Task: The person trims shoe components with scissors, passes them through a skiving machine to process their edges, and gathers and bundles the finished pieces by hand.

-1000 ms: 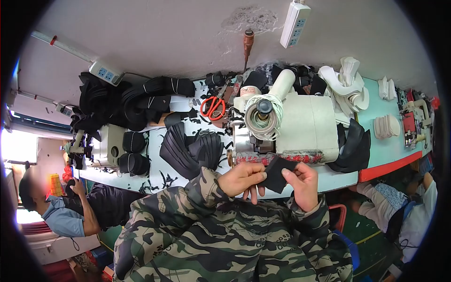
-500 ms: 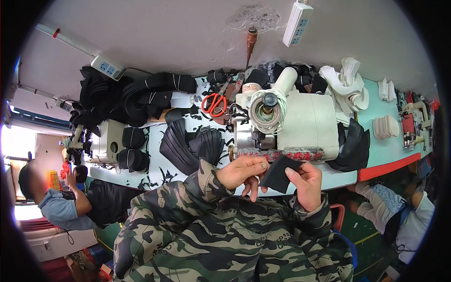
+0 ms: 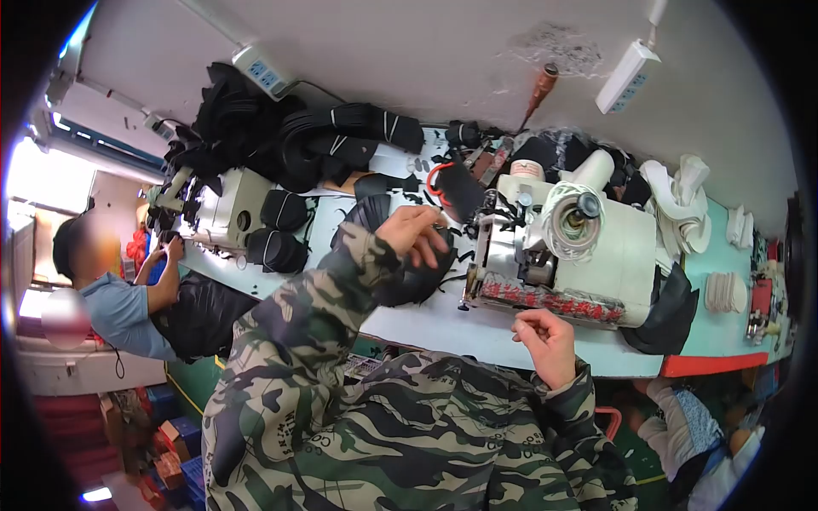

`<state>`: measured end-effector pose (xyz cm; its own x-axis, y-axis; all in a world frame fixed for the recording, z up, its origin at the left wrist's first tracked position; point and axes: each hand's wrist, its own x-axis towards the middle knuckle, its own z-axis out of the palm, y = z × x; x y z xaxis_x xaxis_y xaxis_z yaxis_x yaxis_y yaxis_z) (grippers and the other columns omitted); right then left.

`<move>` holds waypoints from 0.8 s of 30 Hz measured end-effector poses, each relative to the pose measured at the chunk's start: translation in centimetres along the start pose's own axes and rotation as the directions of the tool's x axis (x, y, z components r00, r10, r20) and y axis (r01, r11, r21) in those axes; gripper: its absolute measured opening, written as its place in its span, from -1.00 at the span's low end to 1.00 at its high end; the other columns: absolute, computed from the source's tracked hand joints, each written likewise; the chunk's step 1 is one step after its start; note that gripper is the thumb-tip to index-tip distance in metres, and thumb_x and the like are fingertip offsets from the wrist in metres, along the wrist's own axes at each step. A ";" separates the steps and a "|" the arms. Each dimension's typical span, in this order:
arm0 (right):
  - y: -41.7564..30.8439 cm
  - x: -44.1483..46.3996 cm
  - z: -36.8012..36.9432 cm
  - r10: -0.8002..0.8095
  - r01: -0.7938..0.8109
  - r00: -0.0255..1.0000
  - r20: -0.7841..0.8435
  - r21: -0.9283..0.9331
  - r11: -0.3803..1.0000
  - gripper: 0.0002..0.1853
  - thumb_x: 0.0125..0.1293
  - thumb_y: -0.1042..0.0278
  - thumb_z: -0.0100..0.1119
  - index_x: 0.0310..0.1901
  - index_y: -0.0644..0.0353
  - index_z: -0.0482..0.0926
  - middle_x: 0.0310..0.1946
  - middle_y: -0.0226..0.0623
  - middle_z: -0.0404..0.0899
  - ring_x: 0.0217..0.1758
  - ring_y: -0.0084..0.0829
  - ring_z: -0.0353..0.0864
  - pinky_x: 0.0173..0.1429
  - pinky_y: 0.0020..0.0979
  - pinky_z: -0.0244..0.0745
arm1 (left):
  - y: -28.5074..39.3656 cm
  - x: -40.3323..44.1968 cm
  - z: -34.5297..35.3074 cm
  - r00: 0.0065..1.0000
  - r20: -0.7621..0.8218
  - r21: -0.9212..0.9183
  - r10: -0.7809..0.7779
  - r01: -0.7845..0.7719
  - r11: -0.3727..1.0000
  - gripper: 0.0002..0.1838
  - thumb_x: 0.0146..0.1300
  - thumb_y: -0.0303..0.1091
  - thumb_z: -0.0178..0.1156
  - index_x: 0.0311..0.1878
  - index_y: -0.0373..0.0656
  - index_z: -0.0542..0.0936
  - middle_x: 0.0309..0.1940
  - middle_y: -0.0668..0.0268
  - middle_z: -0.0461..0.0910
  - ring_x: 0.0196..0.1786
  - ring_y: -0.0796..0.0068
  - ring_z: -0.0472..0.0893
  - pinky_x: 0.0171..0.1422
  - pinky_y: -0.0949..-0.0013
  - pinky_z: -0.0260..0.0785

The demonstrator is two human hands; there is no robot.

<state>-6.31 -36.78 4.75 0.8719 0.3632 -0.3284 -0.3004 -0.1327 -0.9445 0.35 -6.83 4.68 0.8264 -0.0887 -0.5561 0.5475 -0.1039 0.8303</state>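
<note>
My left hand is over the pile of black curved pieces left of the sewing machine, fingers apart and slightly blurred. Just past its fingertips is a flat black piece, partly covering the orange-handled scissors; whether it lies down or is in the air I cannot tell. My right hand is in front of the white sewing machine, near the table's front edge. Its fingers are curled in toward the thumb, and nothing shows between them.
Bundled black pieces lie along the wall. White pieces are stacked behind the machine's right end. At the left, a person sits by another machine. A second person is at the lower right.
The black piece has left both hands and is now by the scissors. My left hand moved left and away over the black pile; my right hand stayed near the front edge. The view has tilted.
</note>
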 end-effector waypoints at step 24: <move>3.5 -0.7 1.0 0.137 -0.139 0.984 0.110 0.009 0.990 -0.86 0.21 0.47 0.11 -0.26 0.38 0.53 -0.44 -0.32 0.59 -0.41 -0.59 0.56 -0.28 -0.57 0.47 | -5.8 5.0 5.0 0.948 -0.009 0.579 0.319 -0.255 0.774 -0.72 0.08 -0.28 0.18 -0.19 -0.25 0.54 -0.36 -0.05 0.59 -0.25 -0.01 0.59 -0.11 0.11 0.43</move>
<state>-8.31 -36.61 1.64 0.7745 0.4410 -0.4534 -0.4219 -0.1739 -0.8898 0.63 -11.59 -3.13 0.9590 -0.1078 -0.2619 0.1374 -0.6318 0.7629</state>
